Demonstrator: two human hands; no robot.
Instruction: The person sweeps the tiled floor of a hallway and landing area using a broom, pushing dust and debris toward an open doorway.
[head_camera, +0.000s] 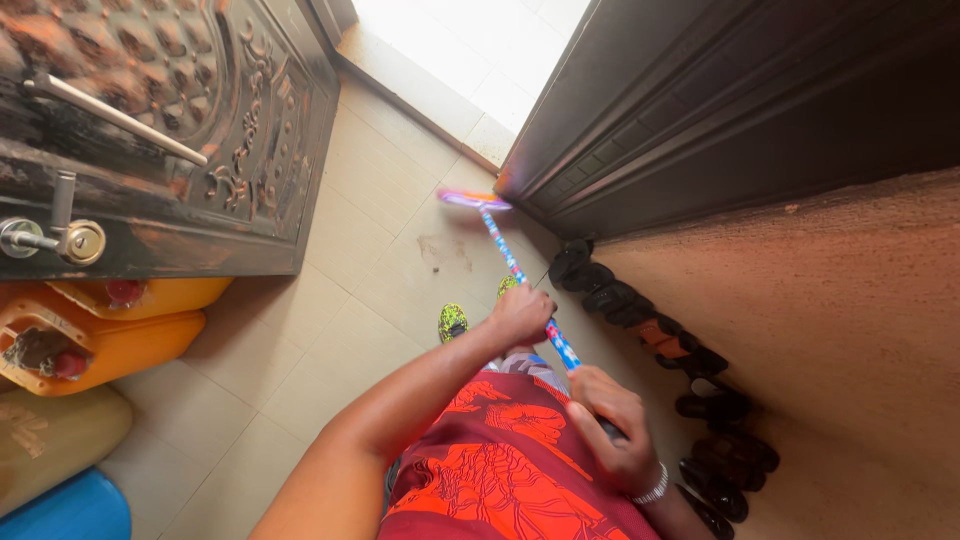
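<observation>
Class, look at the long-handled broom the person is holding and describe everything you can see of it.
The broom has a thin, straight handle wrapped in a blue pattern with red and white marks, and a flat purple and orange head, blurred, low over the tiled floor near the doorway. It slants away from the person. The left hand grips the handle midway; the right hand closes round its dark upper end. The bristles cannot be made out.

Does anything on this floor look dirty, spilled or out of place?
Yes: a dull, darker smudge marks the pale tile floor just short of the broom head. Otherwise things look orderly: the shoes line the wall, and both hands grip the patterned handle.
</observation>
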